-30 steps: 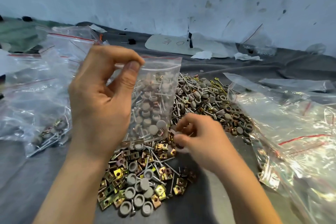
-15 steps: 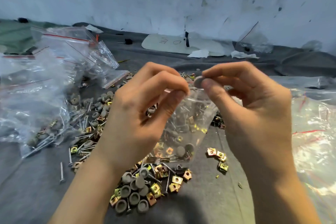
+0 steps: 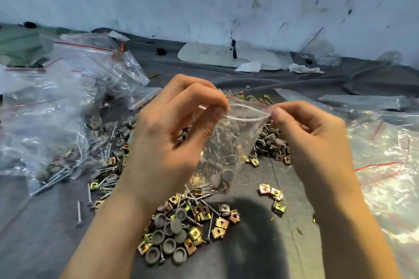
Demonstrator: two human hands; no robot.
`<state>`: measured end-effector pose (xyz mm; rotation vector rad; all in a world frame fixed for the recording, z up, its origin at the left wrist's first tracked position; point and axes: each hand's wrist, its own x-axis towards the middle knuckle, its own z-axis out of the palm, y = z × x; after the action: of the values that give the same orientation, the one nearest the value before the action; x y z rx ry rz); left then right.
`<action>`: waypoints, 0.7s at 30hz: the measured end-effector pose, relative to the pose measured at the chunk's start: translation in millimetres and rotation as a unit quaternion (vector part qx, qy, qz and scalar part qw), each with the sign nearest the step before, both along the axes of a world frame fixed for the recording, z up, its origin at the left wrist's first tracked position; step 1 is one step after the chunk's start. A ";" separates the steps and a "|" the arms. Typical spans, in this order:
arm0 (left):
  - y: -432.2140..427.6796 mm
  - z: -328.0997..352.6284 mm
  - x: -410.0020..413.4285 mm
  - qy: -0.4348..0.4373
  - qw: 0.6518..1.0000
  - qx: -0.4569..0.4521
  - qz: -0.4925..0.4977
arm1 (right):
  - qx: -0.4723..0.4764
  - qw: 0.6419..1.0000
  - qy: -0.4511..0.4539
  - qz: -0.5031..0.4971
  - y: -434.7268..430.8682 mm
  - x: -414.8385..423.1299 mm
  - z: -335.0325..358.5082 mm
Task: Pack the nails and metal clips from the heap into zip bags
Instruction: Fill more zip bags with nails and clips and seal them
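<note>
A small clear zip bag point(image 3: 229, 142) with a red strip hangs in the middle of the view, partly filled with nails, grey caps and clips. My left hand point(image 3: 172, 140) pinches the left end of its mouth. My right hand point(image 3: 310, 140) pinches the right end, and the mouth is stretched between them. Under and behind the bag lies the heap point(image 3: 186, 226) of nails, grey caps and yellowish metal clips on the grey cloth. A few loose clips point(image 3: 273, 197) lie to the right of it.
Filled and empty zip bags point(image 3: 63, 106) pile up on the left. A large crinkled plastic sheet point(image 3: 385, 165) covers the right. A white board point(image 3: 226, 56) and paper scraps lie at the back by the wall. A lone nail point(image 3: 79, 213) lies front left.
My right hand left the heap, rose to the bag mouth with a grey cap, and now pinches the bag's right edge. The bag moved to the centre and its mouth is stretched wide.
</note>
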<state>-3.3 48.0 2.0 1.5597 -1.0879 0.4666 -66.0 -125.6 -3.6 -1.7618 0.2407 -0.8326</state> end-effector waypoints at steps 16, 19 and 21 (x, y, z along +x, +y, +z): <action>29.0 5.1 21.2 0.010 0.983 -0.080 0.167 | -0.248 0.926 0.283 0.041 40.3 36.1 -60.1; 28.6 5.3 20.8 0.015 0.983 -0.082 0.166 | -0.262 0.926 0.268 0.038 41.7 35.9 -61.5; 28.7 5.9 20.3 0.019 0.982 -0.083 0.167 | -0.242 0.937 0.251 0.038 40.5 35.1 -60.4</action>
<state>17.0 76.7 7.9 1.6004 -0.7378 0.7334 -30.9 -85.1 -64.0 -2.4234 0.3168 -0.3844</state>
